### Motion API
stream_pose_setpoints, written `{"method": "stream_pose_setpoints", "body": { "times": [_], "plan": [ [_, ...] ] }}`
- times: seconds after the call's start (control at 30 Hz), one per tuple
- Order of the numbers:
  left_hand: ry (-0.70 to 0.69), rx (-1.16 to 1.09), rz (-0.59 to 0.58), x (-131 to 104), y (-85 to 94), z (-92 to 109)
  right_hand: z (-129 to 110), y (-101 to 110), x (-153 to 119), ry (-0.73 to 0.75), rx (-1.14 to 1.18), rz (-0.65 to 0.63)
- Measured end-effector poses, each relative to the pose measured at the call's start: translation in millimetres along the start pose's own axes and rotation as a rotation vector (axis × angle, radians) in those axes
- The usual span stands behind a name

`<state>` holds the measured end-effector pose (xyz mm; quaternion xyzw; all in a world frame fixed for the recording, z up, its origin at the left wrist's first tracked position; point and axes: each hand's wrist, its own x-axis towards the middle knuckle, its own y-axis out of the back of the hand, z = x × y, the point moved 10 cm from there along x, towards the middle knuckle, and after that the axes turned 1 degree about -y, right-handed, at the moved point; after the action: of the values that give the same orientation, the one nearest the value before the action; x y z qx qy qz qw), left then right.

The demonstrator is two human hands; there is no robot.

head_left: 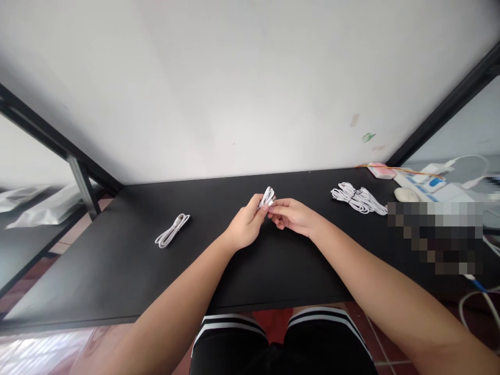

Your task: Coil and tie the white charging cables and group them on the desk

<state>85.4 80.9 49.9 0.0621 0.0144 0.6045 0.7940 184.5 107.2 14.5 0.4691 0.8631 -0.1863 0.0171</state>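
Observation:
A small bundle of white cable (pixel 267 196) is held up over the middle of the black table (pixel 128 281). My left hand (pixel 247 223) is closed round its lower part, with the loops sticking out above the fingers. From the right, my right hand (pixel 292 215) pinches the bundle near a plug end, its fingertips touching those of my left hand. A second coiled white cable (pixel 172 230) lies on the table to the left. Several white cables in a tied bunch (pixel 357 198) lie at the right.
At the back right are a white power strip (pixel 416 185) with plugs, a round white object (pixel 406 195) and a pink-and-white box (pixel 381 171). A blurred patch covers the area beside them. Plastic bags (pixel 47 208) lie on a surface at the far left, beyond a black frame.

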Motion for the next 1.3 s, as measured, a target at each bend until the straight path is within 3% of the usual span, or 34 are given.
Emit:
{"method": "stream_pose_setpoints", "body": {
  "times": [0.17,0.33,0.5,0.7,0.83,1.03,1.13,1.3],
  "plan": [
    [-0.113,0.144,-0.049,-1.9,-4.3,11.0,-12.1,-1.0,-2.9,0.110,-0.183,-0.008],
    [-0.112,0.008,-0.038,3.7,-5.2,4.6,-42.1,-6.4,-14.7,0.374,-0.573,0.145],
    [0.010,-0.200,-0.073,6.6,-12.6,-3.8,-72.7,-23.2,-38.9,0.721,-0.997,0.319],
    [0.137,-0.487,-0.154,2.5,-21.8,-8.6,-75.8,-50.8,-53.1,0.949,-1.421,0.311],
    [0.202,-0.587,-0.193,0.1,-24.4,-9.2,-72.2,-60.6,-55.9,0.994,-1.580,0.304],
    [0.215,-0.581,-0.177,0.9,-21.6,-9.7,-73.8,-51.2,-53.2,0.954,-1.461,0.407],
    [0.178,-0.429,-0.070,5.2,-9.3,-14.3,-73.6,-39.1,-46.9,0.874,-1.358,0.422],
    [0.066,0.012,0.107,10.3,20.6,-14.3,-74.1,-14.4,-37.9,0.748,-1.247,0.424]
  ]
}}
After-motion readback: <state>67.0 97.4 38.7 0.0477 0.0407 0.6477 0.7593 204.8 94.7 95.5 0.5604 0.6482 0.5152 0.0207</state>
